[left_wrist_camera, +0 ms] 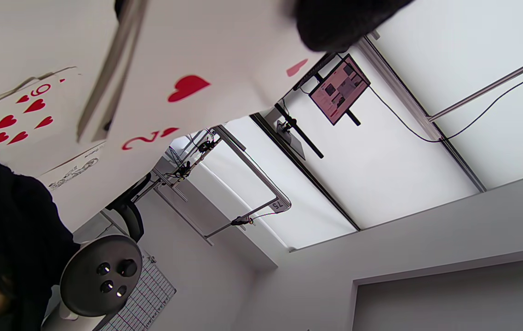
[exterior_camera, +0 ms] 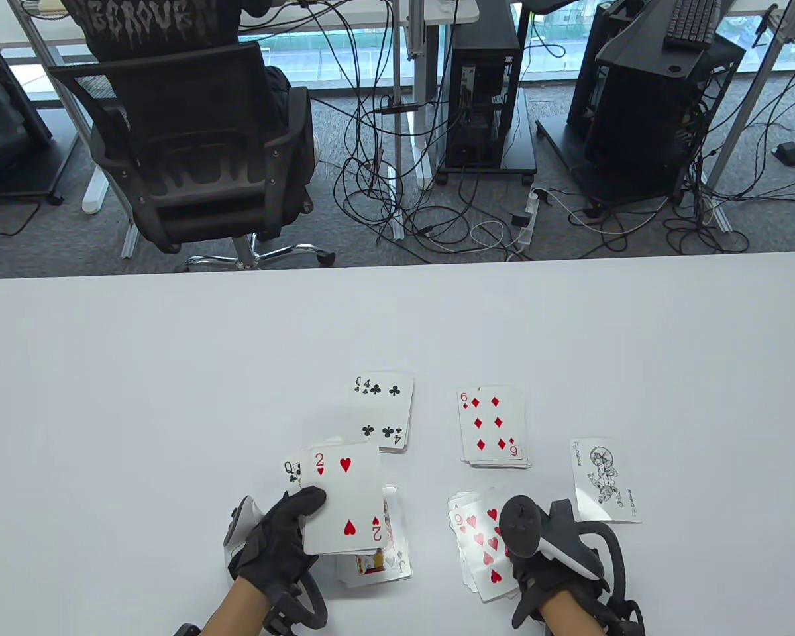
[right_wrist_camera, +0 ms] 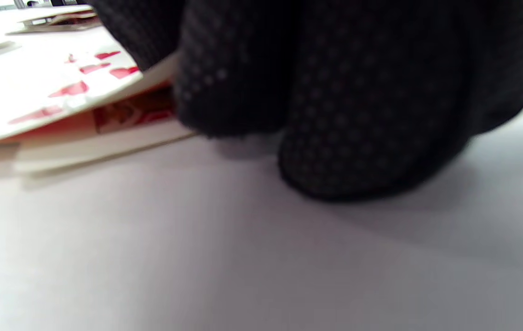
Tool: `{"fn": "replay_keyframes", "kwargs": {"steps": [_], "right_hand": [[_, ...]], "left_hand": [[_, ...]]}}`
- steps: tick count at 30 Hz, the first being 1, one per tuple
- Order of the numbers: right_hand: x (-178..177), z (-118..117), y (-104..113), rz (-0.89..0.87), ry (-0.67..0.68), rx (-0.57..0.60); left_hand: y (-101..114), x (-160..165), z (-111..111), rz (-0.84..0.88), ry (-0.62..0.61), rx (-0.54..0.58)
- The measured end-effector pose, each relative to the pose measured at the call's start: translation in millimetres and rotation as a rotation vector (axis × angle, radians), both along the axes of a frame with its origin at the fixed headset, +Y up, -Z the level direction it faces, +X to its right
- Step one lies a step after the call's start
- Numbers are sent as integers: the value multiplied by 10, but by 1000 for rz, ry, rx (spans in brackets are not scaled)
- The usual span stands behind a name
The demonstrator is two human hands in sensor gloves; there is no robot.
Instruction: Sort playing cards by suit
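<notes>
One light, slick, bendy two of hearts (exterior_camera: 343,498) sits pinched in my left hand (exterior_camera: 275,540) near the tabletop's (exterior_camera: 139,371) front, best held by its edges; my right hand (exterior_camera: 536,556) fingers press the hearts pile (exterior_camera: 483,540).

Bare white table (exterior_camera: 172,371) stretches left and far; four face-up card piles and a lone joker card (exterior_camera: 605,480) crowd the near centre-right.

Black gloved fingers (right_wrist_camera: 358,115) rest on the white table (right_wrist_camera: 197,257), touching a blurred stack of red-marked cards (right_wrist_camera: 59,101)
</notes>
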State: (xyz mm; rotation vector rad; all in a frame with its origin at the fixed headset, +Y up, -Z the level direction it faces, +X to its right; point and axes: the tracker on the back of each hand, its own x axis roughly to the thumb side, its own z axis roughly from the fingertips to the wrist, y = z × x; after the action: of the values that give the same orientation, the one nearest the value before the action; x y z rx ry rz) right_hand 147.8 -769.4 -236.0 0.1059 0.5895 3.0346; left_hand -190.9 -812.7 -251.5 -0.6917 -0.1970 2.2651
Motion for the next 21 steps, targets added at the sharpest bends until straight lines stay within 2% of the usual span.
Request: {"fn": "replay_keyframes", "kwargs": {"steps": [6, 11, 15, 21], "right_hand": [[-43, -11, 11, 137, 5, -59], [-89, -65, 132, 103, -12, -50], [-257, -143, 377, -72, 25, 74], [-666, -201, 641, -498, 126, 260]], "left_hand": [[2, 2, 1, 1, -3, 1], [5, 2, 0, 2, -7, 5], [5, 3, -3, 3, -8, 9], [3, 4, -2, 1, -10, 10]]}}
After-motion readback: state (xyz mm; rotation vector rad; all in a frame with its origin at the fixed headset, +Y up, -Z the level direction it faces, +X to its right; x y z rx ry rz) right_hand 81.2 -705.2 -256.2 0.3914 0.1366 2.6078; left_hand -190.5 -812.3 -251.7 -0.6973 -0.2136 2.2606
